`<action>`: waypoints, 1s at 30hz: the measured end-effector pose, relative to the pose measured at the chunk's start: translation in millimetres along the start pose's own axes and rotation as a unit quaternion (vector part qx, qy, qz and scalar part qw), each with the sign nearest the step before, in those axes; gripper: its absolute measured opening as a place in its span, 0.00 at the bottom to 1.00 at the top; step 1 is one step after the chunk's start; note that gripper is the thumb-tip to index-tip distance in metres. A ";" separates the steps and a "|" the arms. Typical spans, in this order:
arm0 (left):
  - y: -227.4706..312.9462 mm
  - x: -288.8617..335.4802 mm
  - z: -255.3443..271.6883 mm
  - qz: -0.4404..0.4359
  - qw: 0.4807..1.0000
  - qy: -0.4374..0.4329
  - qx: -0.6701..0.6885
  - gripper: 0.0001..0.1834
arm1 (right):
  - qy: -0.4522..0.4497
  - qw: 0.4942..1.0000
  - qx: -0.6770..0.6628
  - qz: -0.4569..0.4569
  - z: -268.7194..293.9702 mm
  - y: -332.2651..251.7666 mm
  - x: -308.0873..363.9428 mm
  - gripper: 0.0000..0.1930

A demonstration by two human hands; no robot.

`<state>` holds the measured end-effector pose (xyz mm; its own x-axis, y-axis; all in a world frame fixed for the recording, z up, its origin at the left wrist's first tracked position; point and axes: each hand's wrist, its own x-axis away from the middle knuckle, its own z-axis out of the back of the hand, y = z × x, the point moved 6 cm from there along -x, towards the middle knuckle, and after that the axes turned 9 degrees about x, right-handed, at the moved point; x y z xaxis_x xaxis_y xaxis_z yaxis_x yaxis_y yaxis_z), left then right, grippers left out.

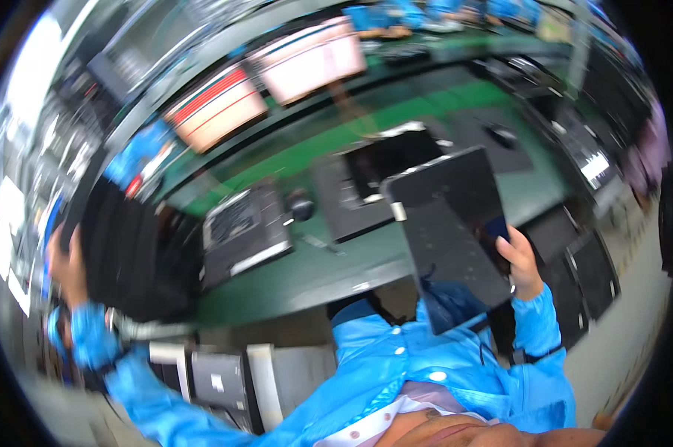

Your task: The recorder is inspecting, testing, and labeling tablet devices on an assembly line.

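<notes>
My right hand [522, 262] grips a flat black panel [455, 223] by its right edge. The panel looks like a laptop screen, with rounded corners and a pale tab on its left side; it is tilted in front of my body. Far to the left, my left hand [70, 270] has its thumb and fingers around the outer edge of a black ridged case [124, 246], blurred by motion. Between the hands, an opened laptop base [247, 227] with its inner parts showing lies on the green bench [318, 272]. A second dark screen [396, 156] rests behind the held panel.
Near the laptop base are a black mouse [301, 204] and a thin tool [321, 244]. Another mouse [500, 134] sits on a dark mat at the right. Light bins [310, 59] line the back. Laptop parts [593, 272] stand at right; grey panels [217, 380] lie below the bench.
</notes>
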<state>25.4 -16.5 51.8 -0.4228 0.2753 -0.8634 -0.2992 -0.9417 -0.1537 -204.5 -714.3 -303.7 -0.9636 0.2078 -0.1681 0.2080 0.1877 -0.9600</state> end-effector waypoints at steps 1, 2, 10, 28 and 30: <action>32.2 1.8 39.9 0.013 0.999 0.028 0.011 0.19 | 0.035 0.999 -0.008 -0.025 0.7 12.3 19.5 0.33; 63.8 13.0 69.8 -0.038 0.996 0.075 -0.020 0.17 | 0.065 0.997 0.011 -0.029 -10.8 10.9 37.6 0.30; 448.1 153.3 21.5 -0.253 0.886 0.160 0.354 0.09 | 0.498 0.842 0.142 0.153 207.7 -78.1 222.9 0.20; 884.7 325.6 -123.2 -0.420 0.356 -0.357 0.754 0.17 | 0.688 0.706 -0.046 0.162 229.5 -7.1 536.3 0.21; 883.0 338.0 -139.2 -0.419 0.350 -0.395 0.739 0.18 | 0.659 0.747 -0.031 0.082 241.8 9.8 504.2 0.23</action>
<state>-262.6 -781.9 -442.6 0.4138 0.8519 -0.3208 -0.4701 0.5018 0.7261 -729.0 -839.8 -452.1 0.0683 0.9900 0.1233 0.3521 0.0917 -0.9315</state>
